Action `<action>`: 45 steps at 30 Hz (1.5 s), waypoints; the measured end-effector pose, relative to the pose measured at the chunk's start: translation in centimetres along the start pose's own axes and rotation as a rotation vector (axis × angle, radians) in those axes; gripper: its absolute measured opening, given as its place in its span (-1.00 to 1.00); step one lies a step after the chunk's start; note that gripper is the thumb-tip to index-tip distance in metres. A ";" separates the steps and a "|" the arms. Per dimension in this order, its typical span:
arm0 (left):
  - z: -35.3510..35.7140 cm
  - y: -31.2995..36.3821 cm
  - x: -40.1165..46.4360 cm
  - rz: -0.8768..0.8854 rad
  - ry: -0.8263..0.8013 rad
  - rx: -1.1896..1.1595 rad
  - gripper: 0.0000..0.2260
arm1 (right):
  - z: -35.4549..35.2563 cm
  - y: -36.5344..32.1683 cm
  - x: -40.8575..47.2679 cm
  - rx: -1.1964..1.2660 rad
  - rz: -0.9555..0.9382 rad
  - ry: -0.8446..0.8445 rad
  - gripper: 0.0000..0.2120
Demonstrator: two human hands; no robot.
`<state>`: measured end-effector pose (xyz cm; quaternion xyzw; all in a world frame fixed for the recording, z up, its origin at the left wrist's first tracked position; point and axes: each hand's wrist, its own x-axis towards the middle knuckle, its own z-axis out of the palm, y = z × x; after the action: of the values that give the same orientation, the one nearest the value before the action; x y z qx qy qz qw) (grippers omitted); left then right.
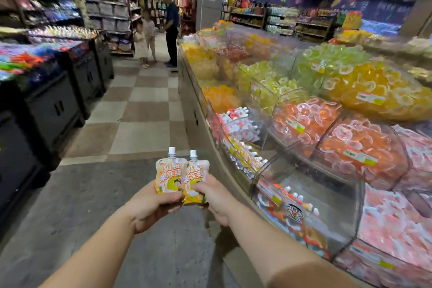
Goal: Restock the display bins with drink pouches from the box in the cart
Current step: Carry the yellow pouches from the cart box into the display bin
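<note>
Beside the display bins (304, 170), two upright pouches, spouts up: left pouch (168, 176) in left hand (153, 208), right pouch (195, 180) in right hand (216, 199).

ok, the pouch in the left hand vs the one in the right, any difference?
The left pouch stands nearly upright, its front fully in view; the right pouch leans a little right, its left edge tucked behind the left one. The left hand grips its pouch from below, the right hand covers its pouch's lower right corner. Both share white caps and the same orange-yellow print, held over the aisle floor, not yet in a bin.
</note>
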<state>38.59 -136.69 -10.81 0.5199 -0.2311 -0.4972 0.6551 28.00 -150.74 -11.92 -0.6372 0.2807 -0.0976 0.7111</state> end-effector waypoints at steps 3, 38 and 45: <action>-4.8 2.9 5.1 -0.035 -0.018 0.021 -0.48 | 1.6 -0.6 6.8 0.061 0.010 0.044 -0.73; 5.1 9.9 53.2 -0.392 -0.420 0.074 -0.83 | -27.9 -1.4 29.5 -0.025 0.378 1.180 -0.67; 7.2 11.2 58.6 -0.414 -0.731 0.188 -0.60 | -28.6 0.1 32.4 -0.054 0.516 1.137 -0.78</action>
<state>60.71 -192.59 -10.60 0.4024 -0.3832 -0.7465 0.3660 39.70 -191.15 -21.80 -0.4150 0.7624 -0.2396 0.4348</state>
